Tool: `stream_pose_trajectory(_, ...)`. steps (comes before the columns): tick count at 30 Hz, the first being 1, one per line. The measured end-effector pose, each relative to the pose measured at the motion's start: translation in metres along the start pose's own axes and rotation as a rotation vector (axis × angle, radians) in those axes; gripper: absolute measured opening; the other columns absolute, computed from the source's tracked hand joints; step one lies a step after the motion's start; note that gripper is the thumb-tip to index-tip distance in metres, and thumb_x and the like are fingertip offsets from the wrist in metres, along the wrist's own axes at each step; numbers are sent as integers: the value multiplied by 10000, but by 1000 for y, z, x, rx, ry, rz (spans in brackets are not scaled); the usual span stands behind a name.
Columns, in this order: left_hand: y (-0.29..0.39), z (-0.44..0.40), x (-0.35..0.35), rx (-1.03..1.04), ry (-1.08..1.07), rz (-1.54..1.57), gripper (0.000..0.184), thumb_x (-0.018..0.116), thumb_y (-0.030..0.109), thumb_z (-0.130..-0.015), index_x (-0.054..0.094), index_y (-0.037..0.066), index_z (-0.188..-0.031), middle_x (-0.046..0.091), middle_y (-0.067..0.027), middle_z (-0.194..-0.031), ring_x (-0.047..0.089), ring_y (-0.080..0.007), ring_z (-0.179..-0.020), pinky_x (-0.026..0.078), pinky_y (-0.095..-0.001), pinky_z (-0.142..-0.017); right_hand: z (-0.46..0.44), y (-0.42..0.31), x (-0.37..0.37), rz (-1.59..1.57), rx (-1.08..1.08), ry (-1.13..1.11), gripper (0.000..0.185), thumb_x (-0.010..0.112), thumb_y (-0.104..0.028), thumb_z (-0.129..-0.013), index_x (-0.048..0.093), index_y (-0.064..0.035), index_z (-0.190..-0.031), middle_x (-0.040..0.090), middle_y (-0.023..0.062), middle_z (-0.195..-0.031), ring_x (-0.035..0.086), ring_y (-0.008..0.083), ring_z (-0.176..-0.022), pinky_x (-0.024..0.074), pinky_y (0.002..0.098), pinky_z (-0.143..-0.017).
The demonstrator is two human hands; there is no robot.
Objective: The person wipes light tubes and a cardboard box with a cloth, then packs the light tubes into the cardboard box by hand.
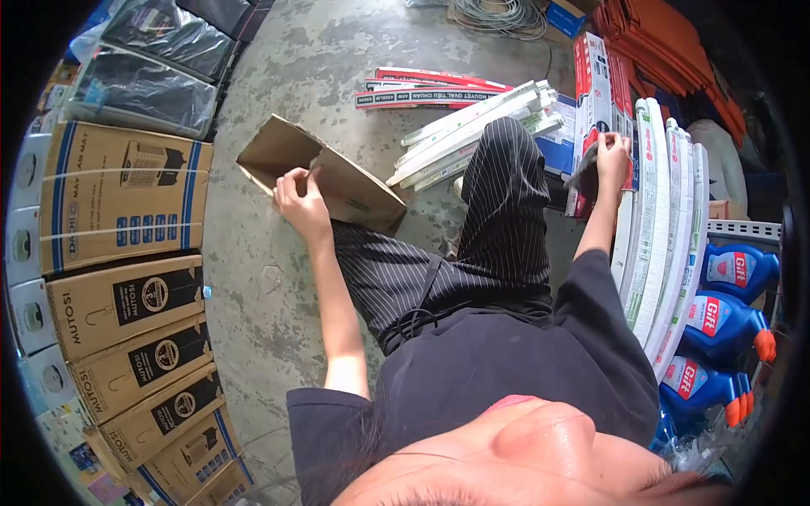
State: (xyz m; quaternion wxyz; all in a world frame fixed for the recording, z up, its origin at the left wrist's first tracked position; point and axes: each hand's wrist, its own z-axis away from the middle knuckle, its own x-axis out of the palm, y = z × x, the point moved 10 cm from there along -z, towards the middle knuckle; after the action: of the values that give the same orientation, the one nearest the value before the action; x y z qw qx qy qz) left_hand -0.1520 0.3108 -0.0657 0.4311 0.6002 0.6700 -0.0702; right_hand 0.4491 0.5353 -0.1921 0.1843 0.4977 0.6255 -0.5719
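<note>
My left hand has its fingers bent round the torn edge of an open brown cardboard box, which lies tilted on the floor beside my leg. On the other side, my right hand pinches a dark, thin piece that I cannot make out, at the near end of a long red and white box. White wrapped tubes stand in a row just right of that hand. My striped trousers show between the two hands.
Stacked cartons line the left side. Red and white long boxes and white packs lie on the floor ahead. Blue bottles stand at the right, orange folded material and a cable coil at the back.
</note>
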Motion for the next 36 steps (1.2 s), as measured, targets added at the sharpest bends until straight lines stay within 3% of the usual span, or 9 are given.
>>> stream_pose_trajectory(5, 45, 40, -9, -3, -51, 15, 201, 739, 182, -750, 579, 76, -812, 558, -33, -791, 526, -241, -786, 384, -372, -806, -8, 80, 83, 352, 335, -334, 701, 680, -416, -732, 421, -268, -1366, 128, 60, -1539, 205, 494, -1334, 180, 676, -1032)
stream_pose_trajectory(8, 50, 51, -9, -8, -70, -1, 196, 730, 163, -765, 582, 56, -836, 558, -52, -809, 515, -256, -792, 396, -375, -784, -1, 12, 45, 501, 90, 123, 595, 696, -341, -740, 515, -159, -1277, 219, 115, -1502, 162, 480, -1349, 194, 676, -1025)
stream_pose_trajectory(10, 46, 52, -10, -11, -58, -10, 205, 731, 184, -759, 582, 78, -851, 542, -35, -827, 501, -241, -799, 367, -370, -819, 0, -3, 61, 170, -163, 238, 506, 712, -277, -738, 557, -54, -1165, 520, 179, -1260, 483, 351, -1175, 407, 430, -969)
stream_pose_trajectory(12, 41, 51, -10, -17, -78, -12, 205, 724, 181, -765, 582, 75, -870, 540, -38, -833, 502, -243, -809, 362, -378, -830, 6, 18, 128, -359, 151, -141, 519, 759, -274, -702, 567, -13, -1108, 610, 149, -1082, 604, 273, -978, 477, 349, -863)
stream_pose_trajectory(14, 38, 50, -11, -21, -68, -8, 195, 707, 184, -781, 583, 75, -886, 538, -39, -830, 504, -241, -815, 356, -385, -835, 3, 86, 232, -243, 299, -198, 509, 797, -309, -693, 588, -5, -1044, 629, 64, -870, 598, 174, -712, 516, 319, -623)
stream_pose_trajectory(16, 41, 55, -13, -13, -46, -81, 188, 687, 196, -804, 582, 75, -902, 535, -41, -832, 507, -240, -816, 350, -388, -835, 23, 55, 255, -786, 495, -502, 547, 832, -332, -641, 609, -18, -1029, 627, 27, -812, 583, 152, -657, 496, 303, -544)
stream_pose_trajectory(24, 37, 63, -19, -68, -22, -141, 179, 663, 210, -830, 582, 79, -922, 526, -47, -837, 499, -246, -824, 348, -388, -818, -1, 71, 258, -662, 435, -147, 387, 774, -294, -719, 669, -12, -963, 666, 65, -856, 608, 158, -729, 476, 325, -652)
stream_pose_trajectory(25, 37, 63, -18, -55, -31, -152, 181, 664, 208, -828, 582, 79, -925, 524, -52, -838, 497, -251, -826, 349, -390, -816, 3, 36, 206, -590, 373, -82, 483, 740, -377, -740, 663, 59, -933, 681, 195, -909, 650, 273, -846, 471, 368, -750)
stream_pose_trajectory(36, 34, 59, -16, -28, 0, -171, 184, 668, 240, -821, 592, 121, -938, 522, -39, -840, 502, -246, -820, 342, -387, -819, -77, -63, 62, -1062, 37, -171, 309, 683, -178, -844, 570, -41, -1096, 612, 60, -982, 608, 148, -787, 549, 299, -616)
